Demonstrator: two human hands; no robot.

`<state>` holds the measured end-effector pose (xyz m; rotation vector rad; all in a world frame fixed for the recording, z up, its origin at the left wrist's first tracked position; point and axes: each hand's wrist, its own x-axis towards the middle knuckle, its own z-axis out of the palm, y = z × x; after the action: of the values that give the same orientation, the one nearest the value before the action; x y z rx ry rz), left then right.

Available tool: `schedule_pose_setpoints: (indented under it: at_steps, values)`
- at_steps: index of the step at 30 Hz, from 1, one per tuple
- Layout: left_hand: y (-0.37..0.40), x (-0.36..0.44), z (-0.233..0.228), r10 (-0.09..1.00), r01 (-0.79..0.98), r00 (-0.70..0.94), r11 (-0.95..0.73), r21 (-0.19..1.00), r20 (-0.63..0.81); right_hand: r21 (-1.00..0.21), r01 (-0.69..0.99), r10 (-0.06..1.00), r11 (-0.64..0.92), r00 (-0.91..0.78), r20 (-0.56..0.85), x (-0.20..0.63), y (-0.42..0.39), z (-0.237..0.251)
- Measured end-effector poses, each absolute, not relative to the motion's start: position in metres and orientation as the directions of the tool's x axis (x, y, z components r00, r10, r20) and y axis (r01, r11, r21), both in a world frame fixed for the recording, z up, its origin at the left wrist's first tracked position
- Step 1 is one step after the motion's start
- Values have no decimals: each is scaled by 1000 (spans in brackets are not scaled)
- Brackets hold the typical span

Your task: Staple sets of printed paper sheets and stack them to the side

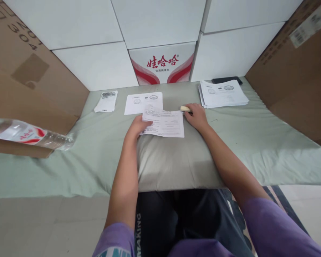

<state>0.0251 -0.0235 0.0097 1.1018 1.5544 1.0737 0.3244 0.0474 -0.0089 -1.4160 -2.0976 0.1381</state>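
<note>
here the left hand point(136, 127) pinches the paper sheet point(164, 123) on the pillow point(171, 164); the right hand point(196, 116) fingers close on a small stamp point(184, 109). the soft pillow may smear the print.

This looked like a makeshift paperwork spot in a storeroom or home. The work surface was a green sheet point(243, 132) spread low over padding, walled in by stacked white cartons point(96, 21), a red-printed water carton point(162, 64) at the far side, and brown cardboard boxes point(296, 64) left and right.
</note>
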Motion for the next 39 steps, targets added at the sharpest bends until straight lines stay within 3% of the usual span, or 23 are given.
schedule_pose_setpoints:
  at_steps: [11,15,18,20,22,25,28,31,35,39]
  values:
    - [-28,20,23,951,114,-227,242,964,-212,-423,797,871,431,-245,425,323,48,-12]
    - [-28,-2,30,915,46,-361,207,977,-177,-438,805,875,400,-193,445,324,43,-2]
    - [-26,-10,36,871,11,-487,71,997,-57,-454,785,841,422,-151,520,321,33,13]
    - [-24,0,40,861,-10,-508,-40,999,29,-522,683,822,511,-212,528,312,20,21]
    - [-23,24,43,879,-63,-471,-121,991,77,-674,472,822,569,-302,483,294,3,24]
    - [-26,71,45,923,-207,-374,-181,961,94,-919,93,858,384,-404,317,262,-20,19]
    - [-33,101,46,961,-252,-269,-134,958,64,-975,-91,886,203,-407,223,246,-25,12]
    - [-37,90,48,979,-244,-202,-77,967,27,-981,8,910,196,-374,179,262,-10,12]
    - [-35,46,48,988,-328,-154,-50,943,-1,-899,316,841,304,-533,97,300,10,21]
    - [-28,31,38,968,-233,-250,-24,972,-36,-920,329,822,214,-569,-12,310,7,25]
